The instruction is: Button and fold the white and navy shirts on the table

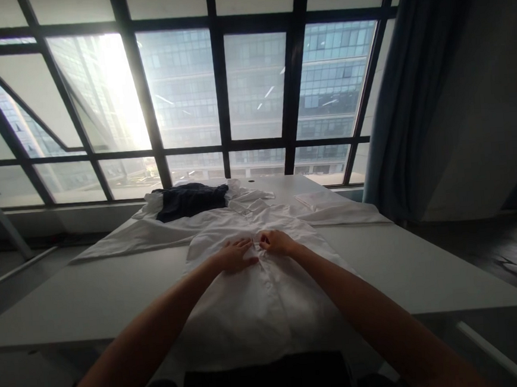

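Note:
A white button-up shirt (252, 289) lies front side up on the white table (425, 264), collar away from me and sleeves spread to both sides. My left hand (234, 255) rests flat on the shirt's chest, just left of the button placket. Right of the placket, my right hand (273, 242) has its fingers curled and pinches the fabric at the front edge. The two hands almost touch. The shirt's hem hangs over the near table edge.
A dark folded garment (190, 200) lies at the far left of the table, on white cloth. Behind the table is a large window wall (219, 101). A dark curtain (408, 104) hangs at the right. Floor runs along both sides.

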`<action>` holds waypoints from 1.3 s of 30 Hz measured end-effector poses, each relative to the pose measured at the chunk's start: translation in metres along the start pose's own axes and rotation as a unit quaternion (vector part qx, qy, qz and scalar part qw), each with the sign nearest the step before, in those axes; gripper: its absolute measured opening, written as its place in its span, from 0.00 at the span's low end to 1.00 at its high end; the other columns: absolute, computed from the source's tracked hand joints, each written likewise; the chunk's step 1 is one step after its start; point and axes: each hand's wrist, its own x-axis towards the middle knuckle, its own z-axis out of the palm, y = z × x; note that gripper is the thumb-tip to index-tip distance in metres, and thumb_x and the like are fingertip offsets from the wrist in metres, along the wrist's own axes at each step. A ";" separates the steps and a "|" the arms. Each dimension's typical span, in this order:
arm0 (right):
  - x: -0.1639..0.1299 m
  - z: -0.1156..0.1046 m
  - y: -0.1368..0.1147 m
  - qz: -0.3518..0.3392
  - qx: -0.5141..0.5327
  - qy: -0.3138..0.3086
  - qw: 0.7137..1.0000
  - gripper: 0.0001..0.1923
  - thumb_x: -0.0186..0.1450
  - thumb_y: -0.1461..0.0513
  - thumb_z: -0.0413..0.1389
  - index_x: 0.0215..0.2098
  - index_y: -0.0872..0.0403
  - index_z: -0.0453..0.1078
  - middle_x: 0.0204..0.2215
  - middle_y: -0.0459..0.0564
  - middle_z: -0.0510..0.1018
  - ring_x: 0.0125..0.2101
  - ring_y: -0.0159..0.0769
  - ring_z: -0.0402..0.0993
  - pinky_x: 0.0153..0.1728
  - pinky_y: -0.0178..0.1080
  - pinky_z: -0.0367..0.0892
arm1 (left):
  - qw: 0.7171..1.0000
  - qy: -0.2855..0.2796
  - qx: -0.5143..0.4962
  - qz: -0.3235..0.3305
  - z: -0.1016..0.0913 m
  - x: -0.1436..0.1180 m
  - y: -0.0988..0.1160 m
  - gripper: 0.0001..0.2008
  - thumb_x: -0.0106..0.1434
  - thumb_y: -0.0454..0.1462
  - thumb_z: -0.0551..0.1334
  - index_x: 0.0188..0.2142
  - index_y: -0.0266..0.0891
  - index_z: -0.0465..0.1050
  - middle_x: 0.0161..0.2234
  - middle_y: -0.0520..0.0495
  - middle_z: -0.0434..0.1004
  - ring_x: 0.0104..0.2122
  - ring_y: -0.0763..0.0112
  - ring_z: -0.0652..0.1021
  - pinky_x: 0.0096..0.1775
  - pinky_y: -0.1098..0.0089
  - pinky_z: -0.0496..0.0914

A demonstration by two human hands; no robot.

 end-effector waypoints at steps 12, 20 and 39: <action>0.023 0.018 0.019 -0.074 -0.061 -0.038 0.995 0.23 0.70 0.52 0.49 0.57 0.54 0.69 0.59 0.59 0.68 0.58 0.49 0.64 0.60 0.50 0.55 | 0.984 0.143 0.102 -0.024 -0.011 0.035 -0.011 0.21 0.69 0.46 0.55 0.55 0.36 0.72 0.59 0.33 0.68 0.60 0.50 0.66 0.60 0.51 0.58; 0.031 0.021 0.025 -0.106 -0.118 0.101 0.982 0.19 0.69 0.54 0.54 0.50 0.58 0.72 0.54 0.63 0.72 0.58 0.49 0.63 0.60 0.48 0.52 | 0.985 0.149 -0.055 -0.065 -0.001 0.036 0.003 0.16 0.60 0.47 0.63 0.40 0.38 0.78 0.37 0.45 0.79 0.35 0.62 0.78 0.38 0.68 0.70; -0.003 0.001 0.011 -0.048 0.054 -0.012 0.997 0.12 0.60 0.55 0.60 0.31 0.56 0.79 0.28 0.49 0.81 0.28 0.33 0.75 0.27 0.30 0.58 | 0.979 0.082 -0.178 -0.051 -0.003 0.020 0.009 0.11 0.55 0.40 0.66 0.35 0.37 0.81 0.30 0.49 0.80 0.30 0.69 0.76 0.31 0.74 0.65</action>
